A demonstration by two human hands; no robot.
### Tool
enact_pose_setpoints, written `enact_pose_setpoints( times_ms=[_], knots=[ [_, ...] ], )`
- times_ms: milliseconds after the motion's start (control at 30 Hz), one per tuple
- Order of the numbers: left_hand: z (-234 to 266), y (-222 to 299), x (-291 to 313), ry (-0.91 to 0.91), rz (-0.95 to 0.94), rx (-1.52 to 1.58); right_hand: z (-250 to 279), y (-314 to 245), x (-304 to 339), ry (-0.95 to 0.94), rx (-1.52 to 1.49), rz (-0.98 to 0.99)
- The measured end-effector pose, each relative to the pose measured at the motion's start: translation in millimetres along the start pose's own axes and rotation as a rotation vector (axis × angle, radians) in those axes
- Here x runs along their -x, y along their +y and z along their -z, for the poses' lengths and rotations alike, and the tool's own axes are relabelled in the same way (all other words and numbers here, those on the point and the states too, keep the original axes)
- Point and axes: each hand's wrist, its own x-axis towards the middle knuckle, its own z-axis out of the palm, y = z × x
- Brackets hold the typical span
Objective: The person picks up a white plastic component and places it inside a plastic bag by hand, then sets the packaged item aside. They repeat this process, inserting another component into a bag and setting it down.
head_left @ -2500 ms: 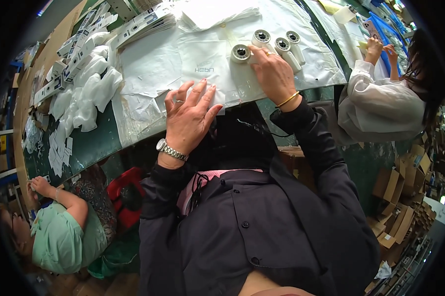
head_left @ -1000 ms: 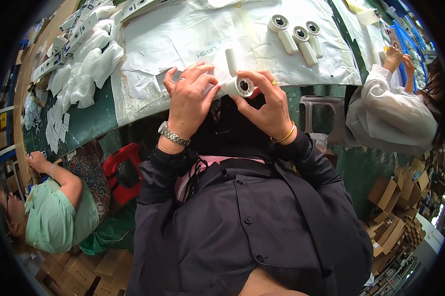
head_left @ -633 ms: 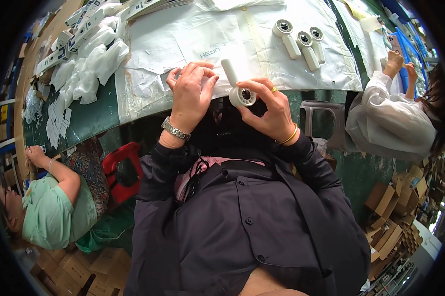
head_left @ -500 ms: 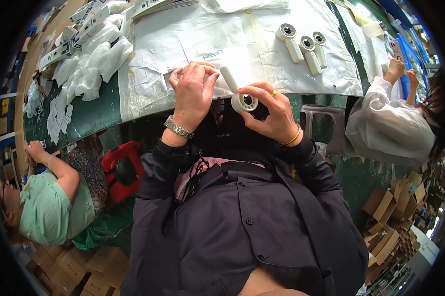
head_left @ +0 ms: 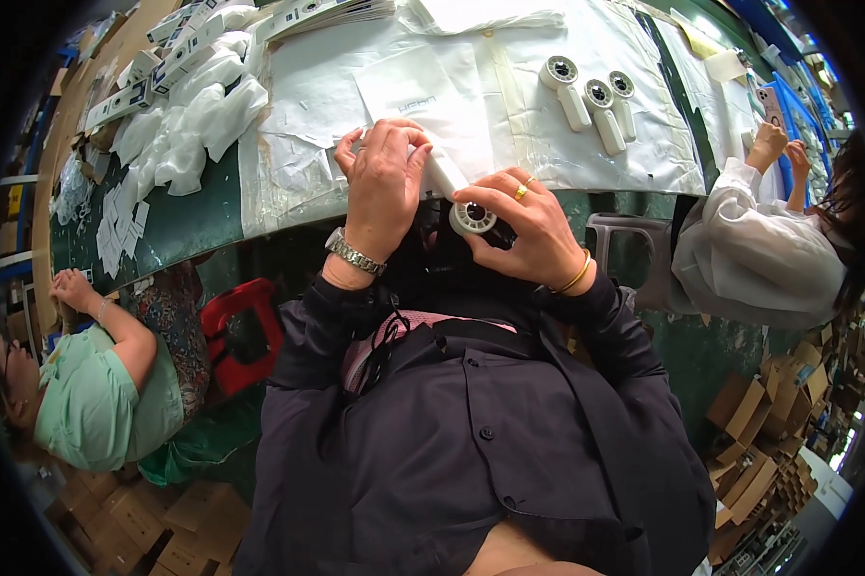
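Note:
My right hand (head_left: 528,226) grips a white handheld fan (head_left: 445,174), its thumb and fingers around the round head with the dark centre. The fan's handle slants up and left from the head toward my left hand (head_left: 382,187). My left fingers are curled in beside the thumb, close against the handle's far end. What they pinch, if anything, is hidden. Several more white fans lie on the table to the right, including one with a larger head (head_left: 570,91). Just beyond my left hand is a white printed sheet (head_left: 418,86).
The white-covered table (head_left: 317,197) spans the front. White bags (head_left: 178,144) and narrow boxes (head_left: 116,108) pile up at left, near loose paper slips (head_left: 116,235). A person in green (head_left: 111,398) is at left, one in white (head_left: 754,245) at right. A red stool (head_left: 240,336) stands at left.
The fan has tilted and its handle end has come up against my left fingers, which were slightly apart from it before. My right hand has shifted a little downward with the head.

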Motion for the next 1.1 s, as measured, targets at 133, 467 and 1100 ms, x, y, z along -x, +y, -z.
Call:
enact_pose_setpoints(
  times_ms=[133, 467, 1100],
  knots=[
    [6.8, 4.3, -2.0, -0.036, -0.068, -0.010, 1.4, -14.9, -5.8, -0.015, 0.038, -0.135],
    [22.8, 12.7, -3.4, -0.091, -0.232, 0.030, -10.2, -10.8, -22.5, 0.078, 0.182, -0.185],
    [21.2, 15.8, 27.7, -0.398, 0.877, 1.327, -20.2, -15.6, -31.1, 0.197, 0.200, -0.215]
  ],
)
